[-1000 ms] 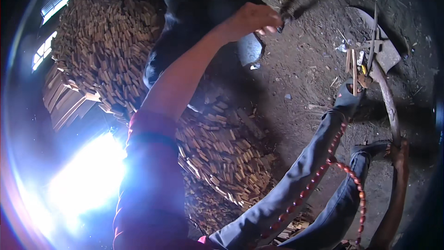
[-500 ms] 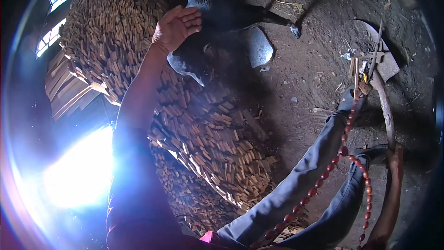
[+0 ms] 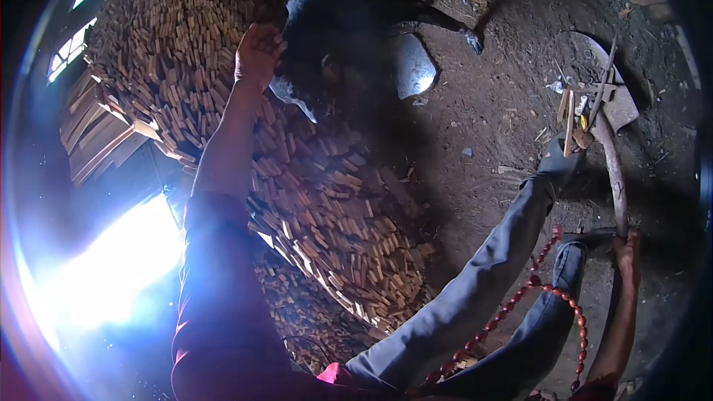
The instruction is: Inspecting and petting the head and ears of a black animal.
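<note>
We see our left hand [image 3: 258, 53] stretched far out at the end of a red-sleeved arm, its fingers bent and resting on the flank of a dark animal [image 3: 327, 22] that stands over a heap of small cut wood pieces [image 3: 319, 200]. The hand lies against the animal's hide at its edge, with the fingers loosely together rather than gripping anything. The animal fills the upper middle of the view, one thin leg reaching right toward the dirt floor [image 3: 490, 104], and a pale shiny patch [image 3: 412, 67] sits on the ground just beside it (we cannot tell what that patch is).

Our right hand [image 3: 626, 249] is low at the right edge, closed around a curved wooden handle [image 3: 613, 171] that runs upward to a flat metal blade [image 3: 616, 104] lying on the floor. A few sticks [image 3: 570, 115] lie against the tool near its head. A string of red beads [image 3: 553, 297] hangs across our grey-trousered legs [image 3: 483, 282], which stretch out toward the tool. Harsh glare from the lower left washes out that corner.
</note>
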`<action>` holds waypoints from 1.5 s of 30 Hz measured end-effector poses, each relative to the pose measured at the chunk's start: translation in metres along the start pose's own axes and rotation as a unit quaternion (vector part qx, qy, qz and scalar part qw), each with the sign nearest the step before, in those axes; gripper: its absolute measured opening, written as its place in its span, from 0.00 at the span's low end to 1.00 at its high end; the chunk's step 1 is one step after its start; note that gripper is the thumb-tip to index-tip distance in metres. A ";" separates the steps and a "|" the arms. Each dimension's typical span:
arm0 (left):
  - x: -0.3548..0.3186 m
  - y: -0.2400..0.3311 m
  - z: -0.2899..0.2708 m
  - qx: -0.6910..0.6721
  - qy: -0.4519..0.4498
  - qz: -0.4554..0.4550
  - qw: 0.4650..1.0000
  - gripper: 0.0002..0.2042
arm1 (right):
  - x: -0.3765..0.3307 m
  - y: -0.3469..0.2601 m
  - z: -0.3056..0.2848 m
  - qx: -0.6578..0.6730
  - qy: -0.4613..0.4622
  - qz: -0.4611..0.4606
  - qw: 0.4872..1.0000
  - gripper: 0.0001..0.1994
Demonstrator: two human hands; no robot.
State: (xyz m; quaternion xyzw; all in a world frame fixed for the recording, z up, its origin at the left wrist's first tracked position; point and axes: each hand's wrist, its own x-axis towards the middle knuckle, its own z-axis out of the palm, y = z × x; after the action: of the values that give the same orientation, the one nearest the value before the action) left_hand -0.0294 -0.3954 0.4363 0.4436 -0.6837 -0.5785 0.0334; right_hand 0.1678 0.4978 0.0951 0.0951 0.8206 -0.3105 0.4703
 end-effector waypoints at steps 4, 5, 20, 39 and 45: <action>0.051 -0.015 -0.074 0.094 0.032 0.082 0.992 0.19 | 0.003 -0.009 0.013 -0.008 0.048 -0.022 0.999 0.05; 0.057 -0.015 -0.082 0.143 0.058 0.103 0.983 0.19 | 0.002 -0.019 0.014 0.003 0.031 0.005 1.000 0.06; 0.015 -0.064 -0.001 0.592 0.167 -0.023 0.788 0.39 | -0.027 -0.102 -0.015 0.039 0.006 0.125 0.991 0.09; -0.082 -0.075 0.081 0.680 0.042 0.148 0.717 0.39 | -0.142 -0.159 0.022 0.206 -0.071 0.227 0.949 0.07; -0.090 -0.116 0.093 0.631 0.062 0.175 0.753 0.40 | -0.177 -0.151 0.063 0.286 -0.064 0.206 0.934 0.07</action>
State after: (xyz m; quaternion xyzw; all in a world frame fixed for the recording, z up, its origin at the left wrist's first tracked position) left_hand 0.0386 -0.2595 0.3527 0.2712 -0.9556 0.0290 -0.1115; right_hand 0.2401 0.3653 0.2824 0.3724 0.6281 -0.4334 0.5283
